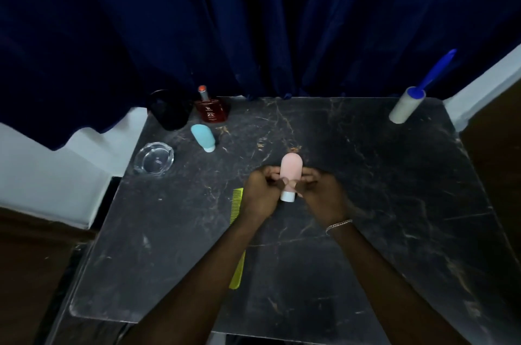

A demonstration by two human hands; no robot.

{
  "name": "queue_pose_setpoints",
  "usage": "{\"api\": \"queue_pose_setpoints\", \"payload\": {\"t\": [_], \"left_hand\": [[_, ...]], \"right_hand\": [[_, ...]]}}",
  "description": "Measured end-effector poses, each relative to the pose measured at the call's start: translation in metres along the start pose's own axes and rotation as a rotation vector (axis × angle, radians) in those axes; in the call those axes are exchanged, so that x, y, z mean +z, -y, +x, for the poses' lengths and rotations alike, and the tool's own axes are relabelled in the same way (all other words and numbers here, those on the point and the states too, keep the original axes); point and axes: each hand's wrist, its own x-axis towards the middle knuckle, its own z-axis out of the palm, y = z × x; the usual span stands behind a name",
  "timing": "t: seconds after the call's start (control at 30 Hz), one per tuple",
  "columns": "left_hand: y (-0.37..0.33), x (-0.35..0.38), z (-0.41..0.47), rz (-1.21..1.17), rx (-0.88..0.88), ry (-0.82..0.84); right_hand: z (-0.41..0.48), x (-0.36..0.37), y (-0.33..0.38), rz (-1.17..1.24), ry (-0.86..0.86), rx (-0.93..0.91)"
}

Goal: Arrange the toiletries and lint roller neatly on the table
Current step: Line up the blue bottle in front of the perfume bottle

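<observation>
A: Bottle status? Pink one.

B: Pink bottle [291, 172] sits mid-table, white cap toward the person, rounded end pointing away. Both hands grasp it: left hand [262, 192] pinches its left side w/ fingertips, right hand [318, 189] wraps the right side, thumb across the front near the cap. Can't tell if it's resting on the table [366, 203] or lifted just off it.

A: Anything close to the grip?

B: Yellow comb [236, 237] lies just left of the left hand, partly hidden under that forearm, running lengthwise toward the person. Bracelet [338, 225] on the right wrist.

A: Further out?

B: Beyond & left of the grip: blue bottle [202, 136] lying down, cap toward the person. Past it, red perfume bottle [212, 109] upright at the far edge, w/ a dark round container [170, 112] beside it on the left. Glass ashtray [153, 158] well left, near the table's left edge.

A: Lint roller?

B: Lint roller [408, 103] well off to the far right corner, blue handle leaning up against the dark blue curtain [253, 20].
</observation>
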Motion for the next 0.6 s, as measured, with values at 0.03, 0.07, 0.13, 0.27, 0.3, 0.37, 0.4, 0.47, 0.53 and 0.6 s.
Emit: {"api": "queue_pose_setpoints", "payload": {"t": [0.03,0.07,0.13,0.27,0.3,0.37,0.4,0.47,0.53,0.6], "left_hand": [[0.003,-0.007,0.0,-0.024,0.002,-0.017],[0.006,-0.015,0.0,-0.044,0.003,-0.033],[0.01,-0.032,-0.001,-0.068,0.017,-0.058],[0.017,-0.073,-0.002,-0.025,0.048,-0.09],[0.018,-0.085,-0.003,-0.024,0.055,-0.094],[0.019,-0.105,-0.004,-0.015,0.07,-0.092],[0.021,-0.114,-0.003,0.004,0.079,-0.089],[0.024,-0.131,-0.001,0.065,0.097,-0.074],[0.028,-0.144,0.005,0.138,0.118,-0.078],[0.033,-0.155,0.012,0.186,0.138,-0.088]], "right_hand": [[-0.001,0.008,0.004,0.018,0.001,-0.01],[-0.002,0.015,0.008,0.036,0.0,-0.02],[-0.004,0.031,0.017,0.041,0.008,-0.059],[-0.01,0.063,0.039,0.02,0.034,-0.135],[-0.011,0.072,0.045,0.012,0.038,-0.145],[-0.014,0.087,0.059,-0.018,0.046,-0.177],[-0.014,0.094,0.065,-0.03,0.053,-0.192],[-0.015,0.11,0.076,-0.059,0.072,-0.22],[-0.015,0.125,0.085,-0.109,0.079,-0.262],[-0.012,0.14,0.09,-0.152,0.087,-0.292]]}}
